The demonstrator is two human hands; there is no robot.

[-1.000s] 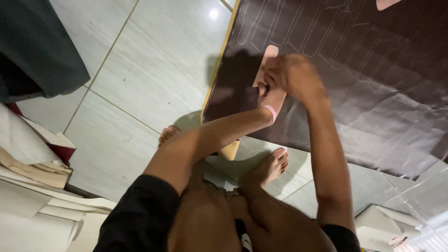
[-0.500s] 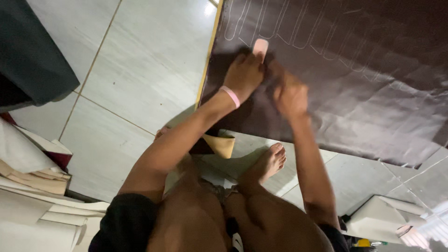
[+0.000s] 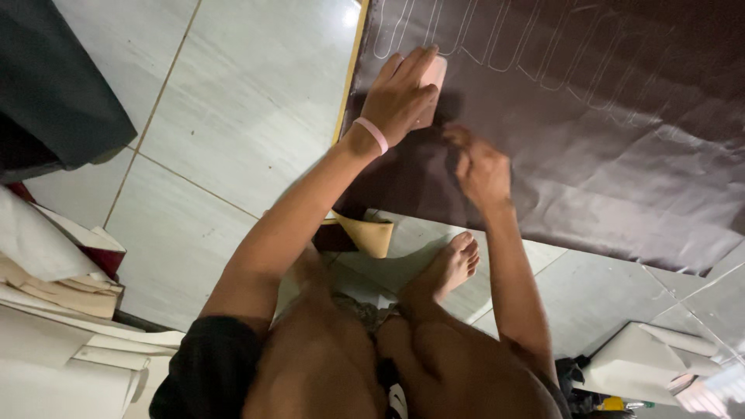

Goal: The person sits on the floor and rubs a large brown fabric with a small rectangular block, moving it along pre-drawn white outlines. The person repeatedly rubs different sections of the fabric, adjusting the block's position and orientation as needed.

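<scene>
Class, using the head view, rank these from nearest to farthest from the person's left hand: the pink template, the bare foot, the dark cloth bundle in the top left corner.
1. Pink template: under the left hand, on the brown sheet.
2. Bare foot: below the hand, on the floor tiles.
3. Dark cloth bundle: far off, top left corner.

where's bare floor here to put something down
Bare tile lies between the dark brown sheet and the dark cloth; a smaller patch lies under the sheet's lower edge, right of the foot. It is crowded around the left hand, right hand and stacked sheets.
</scene>
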